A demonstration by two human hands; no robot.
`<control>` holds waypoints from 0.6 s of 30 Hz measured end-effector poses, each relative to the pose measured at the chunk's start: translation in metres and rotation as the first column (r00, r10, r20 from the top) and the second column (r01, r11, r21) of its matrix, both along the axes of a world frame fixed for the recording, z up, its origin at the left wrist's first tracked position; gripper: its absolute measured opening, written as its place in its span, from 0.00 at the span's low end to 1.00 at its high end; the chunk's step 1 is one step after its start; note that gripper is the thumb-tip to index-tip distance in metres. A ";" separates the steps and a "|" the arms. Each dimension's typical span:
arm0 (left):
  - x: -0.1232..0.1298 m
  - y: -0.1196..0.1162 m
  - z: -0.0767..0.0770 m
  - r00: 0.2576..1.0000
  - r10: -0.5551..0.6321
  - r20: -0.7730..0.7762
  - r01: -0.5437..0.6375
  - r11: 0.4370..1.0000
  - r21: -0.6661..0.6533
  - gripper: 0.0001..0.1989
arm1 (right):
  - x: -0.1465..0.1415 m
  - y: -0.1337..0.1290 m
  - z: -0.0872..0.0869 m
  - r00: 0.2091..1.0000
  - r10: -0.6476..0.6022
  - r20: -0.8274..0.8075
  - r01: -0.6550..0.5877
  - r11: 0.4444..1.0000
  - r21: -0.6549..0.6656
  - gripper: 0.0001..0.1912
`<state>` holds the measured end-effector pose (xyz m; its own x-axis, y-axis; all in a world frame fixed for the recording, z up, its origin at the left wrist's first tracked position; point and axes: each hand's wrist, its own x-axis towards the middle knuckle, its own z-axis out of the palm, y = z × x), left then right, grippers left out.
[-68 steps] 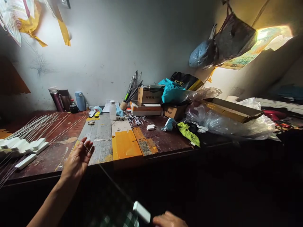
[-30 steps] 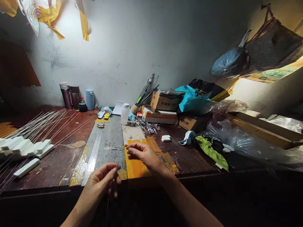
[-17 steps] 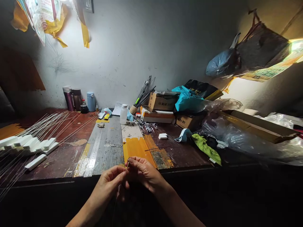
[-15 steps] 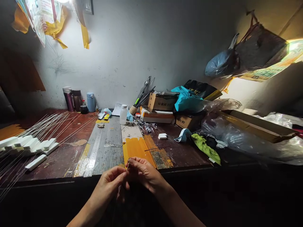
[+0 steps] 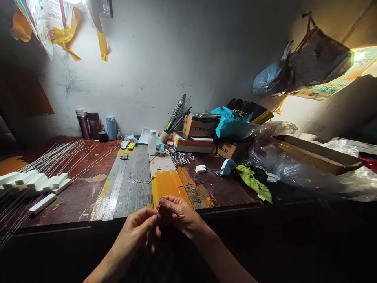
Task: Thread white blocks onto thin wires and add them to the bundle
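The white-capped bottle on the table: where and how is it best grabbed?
Probably around the middle of the bottle, from the front: it stands upright with a fairly straight body, while paper and a blue item lie behind it. The left hand and right hand both pinch a thin piece, so one would need freeing.

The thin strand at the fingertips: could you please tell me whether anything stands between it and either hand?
Nothing visible does: the left hand and right hand both appear to pinch the thin strand directly. What lies behind the hands is hidden.

Grey wall (image 5: 176,51), dark-red table (image 5: 82,196), bright lamp (image 5: 73,1)
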<state>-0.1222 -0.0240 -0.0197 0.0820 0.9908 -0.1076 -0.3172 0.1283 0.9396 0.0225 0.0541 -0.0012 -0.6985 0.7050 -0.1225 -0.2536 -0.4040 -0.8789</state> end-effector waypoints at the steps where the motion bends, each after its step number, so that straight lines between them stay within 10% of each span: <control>1: 0.000 0.000 -0.002 1.000 0.003 0.003 -0.003 1.000 -0.001 0.17 | 0.000 0.000 0.000 1.000 -0.013 0.017 0.013 1.000 0.013 0.21; 18: 0.024 -0.003 -0.008 0.975 0.015 0.224 -0.008 0.999 -0.034 0.13 | 0.014 0.004 0.031 0.921 -0.219 0.322 0.098 0.930 0.354 0.18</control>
<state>-0.0979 -0.0267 -0.0279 0.0964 0.9881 -0.1200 -0.5207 0.1528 0.8400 0.0368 0.0581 0.0300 -0.5283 0.8450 -0.0824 0.0581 -0.0609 -0.9965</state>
